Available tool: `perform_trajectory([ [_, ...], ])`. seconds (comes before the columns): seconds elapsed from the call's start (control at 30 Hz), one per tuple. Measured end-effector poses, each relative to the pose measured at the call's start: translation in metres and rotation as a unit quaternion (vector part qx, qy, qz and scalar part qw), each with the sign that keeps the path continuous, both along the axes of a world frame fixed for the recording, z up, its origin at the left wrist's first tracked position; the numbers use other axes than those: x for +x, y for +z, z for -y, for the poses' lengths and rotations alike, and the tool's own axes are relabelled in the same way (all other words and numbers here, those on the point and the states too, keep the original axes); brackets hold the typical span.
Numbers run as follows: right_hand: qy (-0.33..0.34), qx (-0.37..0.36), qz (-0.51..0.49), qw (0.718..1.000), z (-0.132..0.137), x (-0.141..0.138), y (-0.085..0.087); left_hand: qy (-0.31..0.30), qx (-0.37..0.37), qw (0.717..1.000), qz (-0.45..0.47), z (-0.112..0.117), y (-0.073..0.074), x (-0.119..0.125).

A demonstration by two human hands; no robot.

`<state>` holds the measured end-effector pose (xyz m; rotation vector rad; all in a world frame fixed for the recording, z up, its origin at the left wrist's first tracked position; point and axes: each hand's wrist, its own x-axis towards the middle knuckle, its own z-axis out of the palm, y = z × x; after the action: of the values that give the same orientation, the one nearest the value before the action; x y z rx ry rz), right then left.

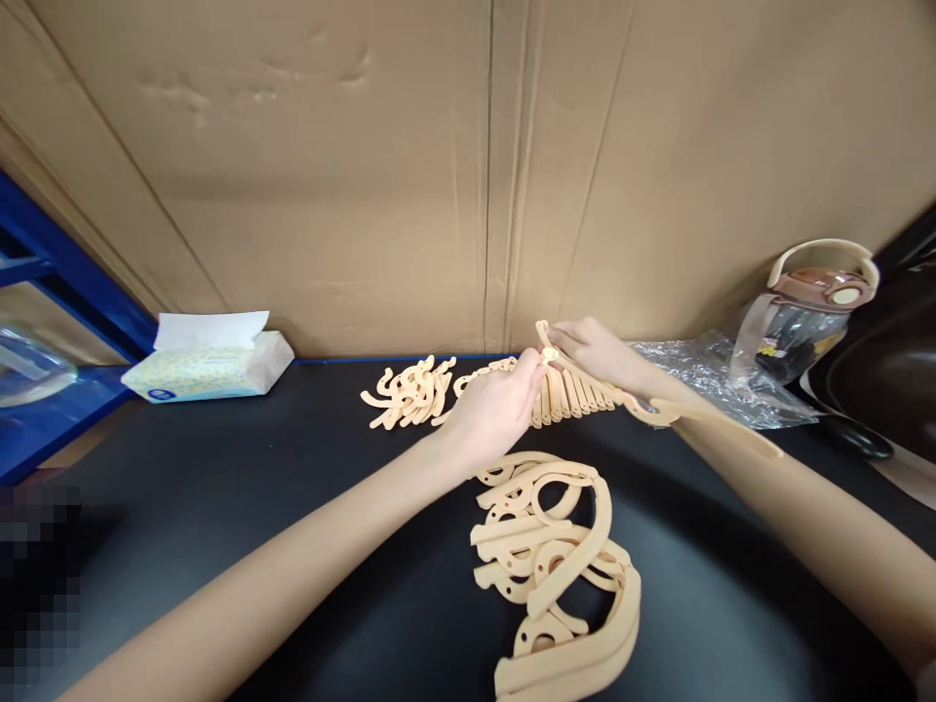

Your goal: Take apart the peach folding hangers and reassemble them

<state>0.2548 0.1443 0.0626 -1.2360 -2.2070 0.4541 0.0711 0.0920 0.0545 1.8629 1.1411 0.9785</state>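
While hands [545, 375] meet, curved pieces [556, 575] lie near.

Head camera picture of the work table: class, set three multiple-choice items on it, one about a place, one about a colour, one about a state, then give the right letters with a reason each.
1. Where does the tissue pack lie?
A. far left of the table, by the cardboard wall
B. in front of the nearest pile
C. under the right hand

2. What colour are the plastic hanger parts?
A. blue
B. light tan
C. black

3. What are the two hands doing?
A. resting flat and apart
B. meeting on one tan piece over the row of parts
C. lifting the bottle

Answers:
1 A: the pack sits at the left, against the cardboard.
2 B: every pile is tan on the black table.
3 B: the left hand and right hand each pinch the tan piece above the row; the bottle stands untouched at the right.
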Motion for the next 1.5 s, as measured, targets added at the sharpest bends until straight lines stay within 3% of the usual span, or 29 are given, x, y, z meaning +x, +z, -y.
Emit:
perform_trajectory([
  [0.17, -0.042, -0.097, -0.134, 0.985, -0.009, 0.019, -0.001, 0.038, -0.01, 0.998, -0.058, -0.03, -0.011, -0.002],
  [0.3, -0.053, -0.149, -0.227, 0.961, -0.007, 0.014, -0.001, 0.075, -0.002, 0.99, -0.116, -0.051, -0.019, -0.011],
  [0.43, -0.062, -0.179, -0.305, 0.933, -0.004, 0.007, 0.003, 0.097, 0.087, 0.978, -0.166, -0.041, -0.017, -0.025],
  [0.57, -0.08, -0.188, -0.366, 0.908, -0.005, 0.009, 0.007, 0.003, 0.121, 0.966, -0.227, -0.019, -0.012, -0.051],
  [0.67, -0.091, -0.189, -0.407, 0.889, -0.01, 0.012, 0.009, -0.041, 0.113, 0.96, -0.252, -0.006, -0.02, -0.067],
  [0.87, -0.093, -0.18, -0.451, 0.869, -0.013, 0.017, 0.009, -0.004, 0.071, 0.976, -0.207, -0.005, -0.054, -0.067],
  [0.93, -0.091, -0.175, -0.463, 0.864, -0.01, 0.016, 0.011, 0.02, 0.051, 0.985, -0.165, -0.01, -0.052, -0.059],
  [1.0, -0.086, -0.173, -0.473, 0.859, -0.007, 0.013, 0.012, 0.03, 0.029, 0.993, -0.114, -0.015, -0.038, -0.05],
  [1.07, -0.075, -0.149, -0.487, 0.857, -0.003, 0.008, 0.011, -0.007, -0.03, 0.999, -0.043, -0.016, -0.017, -0.043],
  [1.1, -0.07, -0.119, -0.499, 0.856, -0.001, 0.005, 0.01, -0.067, -0.149, 0.983, 0.084, -0.015, -0.006, -0.039],
  [1.13, -0.067, -0.078, -0.512, 0.853, 0.001, 0.001, 0.009, -0.107, -0.244, 0.947, 0.178, -0.012, 0.003, -0.036],
  [1.17, -0.067, -0.029, -0.526, 0.847, 0.004, -0.003, 0.006, -0.127, -0.298, 0.916, 0.238, -0.009, 0.01, -0.033],
  [1.23, -0.074, 0.063, -0.546, 0.832, 0.009, -0.011, 0.002, -0.139, -0.359, 0.874, 0.296, -0.001, 0.016, -0.029],
  [1.3, -0.073, 0.119, -0.533, 0.835, 0.013, -0.016, -0.001, -0.126, -0.37, 0.864, 0.318, 0.006, 0.014, -0.026],
  [1.4, -0.067, 0.191, -0.392, 0.897, 0.018, -0.015, 0.001, -0.083, -0.331, 0.87, 0.355, 0.01, 0.007, -0.026],
  [1.47, -0.075, 0.257, -0.192, 0.944, 0.019, -0.011, 0.005, -0.065, -0.316, 0.876, 0.359, 0.006, 0.004, -0.029],
  [1.5, -0.069, 0.29, -0.071, 0.952, 0.019, -0.009, 0.007, -0.063, -0.32, 0.877, 0.353, 0.004, 0.004, -0.031],
])
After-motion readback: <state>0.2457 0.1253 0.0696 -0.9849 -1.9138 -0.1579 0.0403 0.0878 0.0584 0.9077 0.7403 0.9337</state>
